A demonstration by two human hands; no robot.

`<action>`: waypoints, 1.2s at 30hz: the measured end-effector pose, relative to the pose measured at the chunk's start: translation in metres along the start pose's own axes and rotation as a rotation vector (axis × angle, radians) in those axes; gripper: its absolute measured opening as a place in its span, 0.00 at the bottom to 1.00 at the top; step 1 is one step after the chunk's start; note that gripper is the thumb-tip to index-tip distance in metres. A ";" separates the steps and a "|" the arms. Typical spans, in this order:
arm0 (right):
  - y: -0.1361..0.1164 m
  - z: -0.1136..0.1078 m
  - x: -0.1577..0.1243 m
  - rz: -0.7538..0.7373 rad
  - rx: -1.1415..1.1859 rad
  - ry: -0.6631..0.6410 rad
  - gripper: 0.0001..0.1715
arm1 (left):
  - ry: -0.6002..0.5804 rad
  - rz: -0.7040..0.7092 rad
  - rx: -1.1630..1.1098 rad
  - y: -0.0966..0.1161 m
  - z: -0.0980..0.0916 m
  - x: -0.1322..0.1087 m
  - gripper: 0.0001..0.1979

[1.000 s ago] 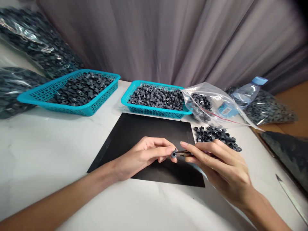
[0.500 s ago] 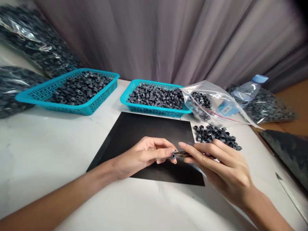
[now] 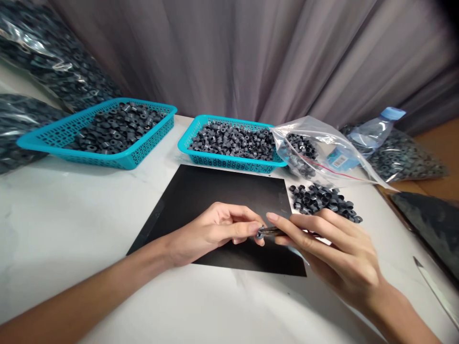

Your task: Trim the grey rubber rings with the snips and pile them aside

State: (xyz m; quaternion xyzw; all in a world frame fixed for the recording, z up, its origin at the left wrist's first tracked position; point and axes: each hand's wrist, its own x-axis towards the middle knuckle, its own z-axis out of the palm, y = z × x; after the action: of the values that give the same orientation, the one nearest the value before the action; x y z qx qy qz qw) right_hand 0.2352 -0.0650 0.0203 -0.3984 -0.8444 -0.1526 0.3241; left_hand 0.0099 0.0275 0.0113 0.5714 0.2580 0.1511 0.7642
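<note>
My left hand [image 3: 215, 229] pinches a small grey ring [image 3: 258, 233] between thumb and forefinger, just above the black mat [image 3: 201, 196]. My right hand [image 3: 330, 248] meets it from the right, fingers closed on a thin dark tool [image 3: 272, 232] whose tip sits at the ring. A loose pile of dark rings [image 3: 324, 200] lies on the white table just beyond my right hand.
Two turquoise baskets [image 3: 43, 138] [image 3: 186, 143] full of dark rings stand at the back. A clear zip bag [image 3: 322, 148] with rings lies right of them, then a water bottle [image 3: 373, 131]. Big bags of rings [image 3: 57, 71] fill the far left. A blade [image 3: 433, 286] lies at right.
Both hands stay together over the mat; the view has tilted slightly, and the ring has turned a little at the tool's tip.
</note>
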 end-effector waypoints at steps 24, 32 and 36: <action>0.002 0.001 -0.002 -0.027 0.017 -0.001 0.20 | -0.066 0.005 -0.081 -0.002 0.001 0.000 0.08; 0.001 -0.001 -0.002 -0.040 0.008 -0.007 0.19 | -0.062 0.006 -0.059 -0.003 0.000 0.001 0.09; 0.000 -0.003 -0.002 -0.025 0.016 0.002 0.19 | -0.050 -0.004 -0.039 -0.003 0.000 0.001 0.08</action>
State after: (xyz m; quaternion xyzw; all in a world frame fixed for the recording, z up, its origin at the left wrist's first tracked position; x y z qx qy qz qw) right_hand 0.2370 -0.0677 0.0210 -0.3853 -0.8501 -0.1502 0.3261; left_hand 0.0101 0.0271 0.0081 0.5594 0.2369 0.1405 0.7818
